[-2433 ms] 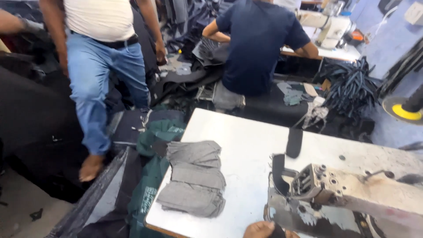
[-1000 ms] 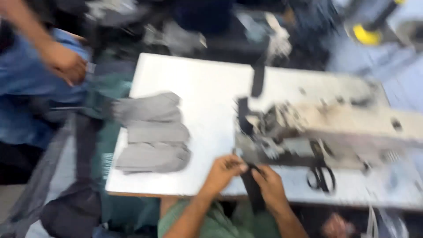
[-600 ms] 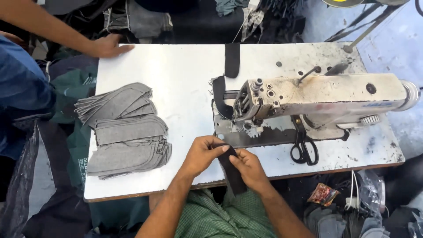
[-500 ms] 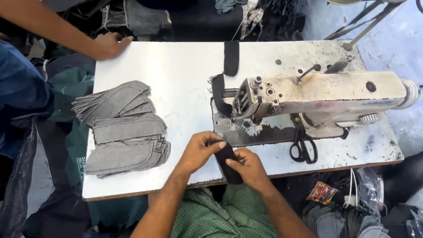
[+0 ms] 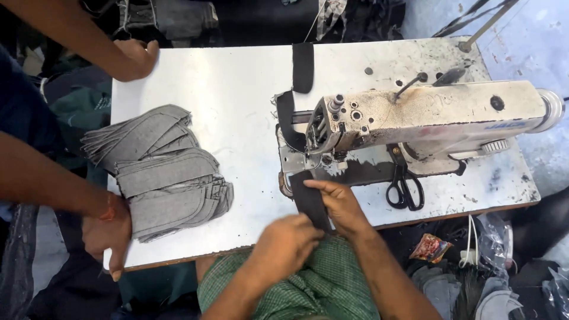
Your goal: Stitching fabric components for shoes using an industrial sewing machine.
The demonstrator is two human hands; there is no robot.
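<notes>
A dark fabric strip (image 5: 309, 200) runs from the table's near edge under the needle of a worn cream sewing machine (image 5: 427, 118) and out behind it. My right hand (image 5: 342, 206) lies on the strip just in front of the needle, fingers pressing its right edge. My left hand (image 5: 285, 248) pinches the strip's near end at the table edge, over my green checked clothing. Black scissors (image 5: 404, 188) lie on the machine bed to the right of my right hand.
A stack of grey cut fabric pieces (image 5: 163, 172) sits on the white table (image 5: 231, 95) at left. Another person stands at the left edge, one hand (image 5: 135, 58) on the far corner, the other (image 5: 108, 237) at the near corner beside the stack. Dark fabric lies piled around.
The view swung down from the room onto the table. My hands came onto the dark strip and moved it forward to the needle. The other person's hands have reached the table's left corners.
</notes>
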